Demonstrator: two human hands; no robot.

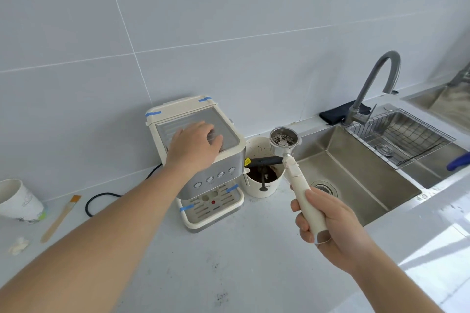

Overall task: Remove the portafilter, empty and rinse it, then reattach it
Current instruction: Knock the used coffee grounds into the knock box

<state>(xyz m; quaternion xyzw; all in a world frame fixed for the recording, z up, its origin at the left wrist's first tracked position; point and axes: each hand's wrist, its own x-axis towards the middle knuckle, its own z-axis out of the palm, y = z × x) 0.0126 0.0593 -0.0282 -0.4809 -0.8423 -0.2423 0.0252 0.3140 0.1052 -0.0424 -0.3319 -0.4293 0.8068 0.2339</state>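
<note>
My right hand [328, 221] grips the cream handle of the portafilter [283, 141], held in the air with its steel basket facing up. A few dark coffee specks cling inside the basket. The basket hangs just right of the white knock box [264, 189], which holds dark grounds under a black bar. My left hand [195, 146] rests palm-down on top of the cream and steel espresso machine [216, 178], fingers spread flat. The steel sink [356, 175] lies to the right of the portafilter.
A grey gooseneck faucet [376, 79] stands behind the sink, with a wire rack [399, 134] in the right basin and a dark cloth [338, 113] by the wall. On the counter at the left are a paper cup [17, 199], a wooden brush [61, 218] and the machine's black cord [101, 198].
</note>
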